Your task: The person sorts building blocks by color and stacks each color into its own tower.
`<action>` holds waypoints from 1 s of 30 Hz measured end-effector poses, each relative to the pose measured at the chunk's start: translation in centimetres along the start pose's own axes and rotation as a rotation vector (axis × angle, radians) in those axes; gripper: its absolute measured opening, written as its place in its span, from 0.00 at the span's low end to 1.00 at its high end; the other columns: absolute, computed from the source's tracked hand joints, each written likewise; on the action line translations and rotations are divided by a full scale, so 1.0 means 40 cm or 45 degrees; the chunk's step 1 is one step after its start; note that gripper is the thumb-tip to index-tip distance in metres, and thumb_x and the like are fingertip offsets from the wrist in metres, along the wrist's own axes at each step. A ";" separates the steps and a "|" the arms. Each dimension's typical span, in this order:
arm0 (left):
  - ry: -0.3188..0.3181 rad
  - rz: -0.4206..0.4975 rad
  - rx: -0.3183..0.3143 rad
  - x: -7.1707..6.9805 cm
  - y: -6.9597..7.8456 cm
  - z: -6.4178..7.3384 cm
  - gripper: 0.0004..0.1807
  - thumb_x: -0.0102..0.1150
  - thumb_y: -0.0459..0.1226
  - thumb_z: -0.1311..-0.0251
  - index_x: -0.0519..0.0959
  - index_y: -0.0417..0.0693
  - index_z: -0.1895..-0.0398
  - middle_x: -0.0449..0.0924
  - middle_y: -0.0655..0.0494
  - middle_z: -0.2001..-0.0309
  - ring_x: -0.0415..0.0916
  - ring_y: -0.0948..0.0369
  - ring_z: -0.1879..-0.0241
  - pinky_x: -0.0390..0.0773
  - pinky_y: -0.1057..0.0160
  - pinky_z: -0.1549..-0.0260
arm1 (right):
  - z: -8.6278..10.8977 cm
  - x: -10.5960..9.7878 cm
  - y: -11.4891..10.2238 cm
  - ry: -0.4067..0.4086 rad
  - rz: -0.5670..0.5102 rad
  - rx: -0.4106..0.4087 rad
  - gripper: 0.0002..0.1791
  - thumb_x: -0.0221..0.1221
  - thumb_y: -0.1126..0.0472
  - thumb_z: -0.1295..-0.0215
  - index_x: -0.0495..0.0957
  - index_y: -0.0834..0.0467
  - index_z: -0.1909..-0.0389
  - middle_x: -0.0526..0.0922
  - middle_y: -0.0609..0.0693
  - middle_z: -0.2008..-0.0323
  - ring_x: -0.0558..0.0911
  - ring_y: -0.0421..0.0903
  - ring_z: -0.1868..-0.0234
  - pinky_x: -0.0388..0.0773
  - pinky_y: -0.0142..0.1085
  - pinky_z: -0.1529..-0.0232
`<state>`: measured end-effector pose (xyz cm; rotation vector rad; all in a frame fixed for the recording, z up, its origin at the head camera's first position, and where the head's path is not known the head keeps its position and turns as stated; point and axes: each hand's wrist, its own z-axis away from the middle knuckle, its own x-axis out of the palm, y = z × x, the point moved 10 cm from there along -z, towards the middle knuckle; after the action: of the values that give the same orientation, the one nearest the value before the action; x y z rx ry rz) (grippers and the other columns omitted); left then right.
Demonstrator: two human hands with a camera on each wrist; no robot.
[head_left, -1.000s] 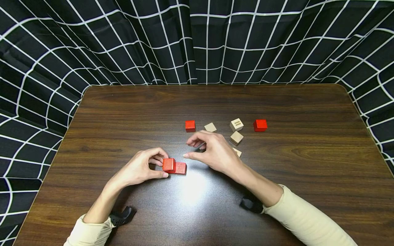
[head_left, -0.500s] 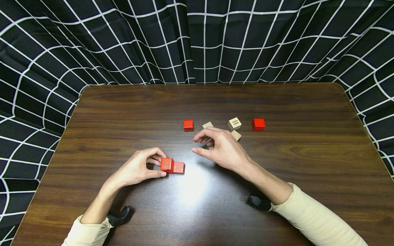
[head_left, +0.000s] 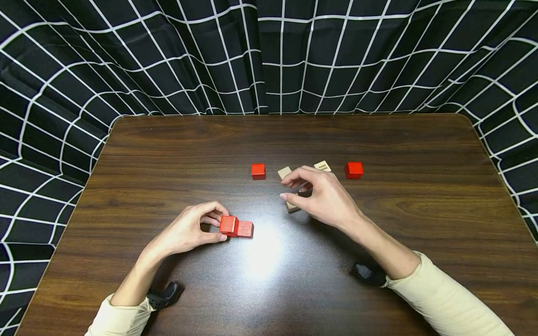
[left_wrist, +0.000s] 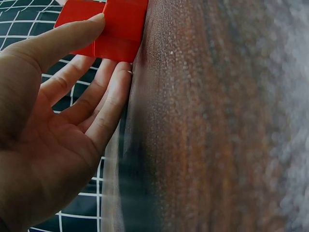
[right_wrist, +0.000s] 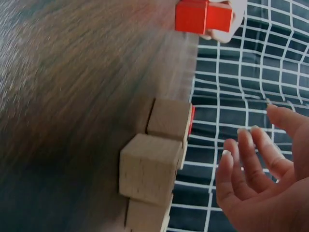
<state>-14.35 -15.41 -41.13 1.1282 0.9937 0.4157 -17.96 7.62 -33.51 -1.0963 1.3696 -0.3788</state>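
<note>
My left hand [head_left: 195,228] pinches a stack of two red cubes [head_left: 229,225] on the table, left of centre. A third red cube [head_left: 245,228] stands against the stack's right side. In the left wrist view the thumb lies across the seam of the red cubes [left_wrist: 120,31], with the fingers on the opposite side. My right hand [head_left: 325,196] hovers over the plain wooden cubes, fingers loosely bent and holding nothing. One wooden cube [head_left: 291,206] shows below its thumb and another [head_left: 284,172] beyond its fingertips. Several wooden cubes [right_wrist: 149,169] appear beside it in the right wrist view.
A wooden cube with a dark double-bar mark [head_left: 322,165] sits partly behind the right hand. Two loose red cubes lie farther back, one on the left [head_left: 258,171] and one on the right [head_left: 354,170]. A black gridded curtain [head_left: 168,60] surrounds the brown table [head_left: 168,154].
My right hand has drawn away from the red stack, to the right and slightly back over the wooden cubes. The left hand and the red cubes have stayed in place.
</note>
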 end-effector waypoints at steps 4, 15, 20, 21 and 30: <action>0.004 -0.003 0.017 0.001 0.002 0.000 0.23 0.77 0.26 0.56 0.78 0.50 0.59 0.82 0.58 0.60 0.83 0.61 0.60 0.84 0.64 0.55 | 0.004 -0.013 0.011 0.000 0.013 0.016 0.12 0.73 0.61 0.44 0.84 0.52 0.59 0.86 0.44 0.62 0.83 0.43 0.63 0.84 0.41 0.58; 0.027 -0.041 0.017 -0.003 0.002 -0.002 0.21 0.79 0.29 0.56 0.78 0.50 0.61 0.83 0.57 0.62 0.83 0.62 0.61 0.85 0.64 0.57 | 0.009 -0.058 0.037 0.030 0.063 0.033 0.14 0.72 0.63 0.43 0.84 0.53 0.56 0.85 0.49 0.59 0.82 0.42 0.61 0.83 0.42 0.60; 0.027 -0.030 0.000 -0.003 0.000 -0.002 0.21 0.79 0.29 0.56 0.78 0.51 0.61 0.83 0.57 0.61 0.84 0.62 0.61 0.85 0.64 0.57 | 0.017 -0.087 0.058 0.077 0.041 0.065 0.12 0.71 0.62 0.42 0.84 0.51 0.57 0.86 0.44 0.59 0.81 0.40 0.63 0.81 0.36 0.62; 0.026 -0.027 -0.002 -0.003 0.000 -0.002 0.21 0.78 0.29 0.56 0.78 0.51 0.61 0.83 0.57 0.61 0.84 0.62 0.61 0.85 0.64 0.57 | 0.020 -0.093 0.062 0.090 0.043 0.064 0.12 0.71 0.62 0.42 0.84 0.51 0.57 0.86 0.44 0.60 0.81 0.40 0.64 0.81 0.35 0.63; 0.027 -0.034 -0.002 -0.004 0.000 -0.003 0.22 0.79 0.29 0.56 0.78 0.49 0.60 0.83 0.57 0.62 0.83 0.61 0.61 0.85 0.63 0.57 | 0.041 -0.137 0.087 0.168 0.018 -0.026 0.13 0.72 0.66 0.44 0.84 0.52 0.59 0.87 0.45 0.59 0.82 0.40 0.64 0.81 0.30 0.61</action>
<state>-14.52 -15.46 -41.07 1.1105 1.0255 0.4075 -19.04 14.23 -33.34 -1.0938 1.4998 -0.4340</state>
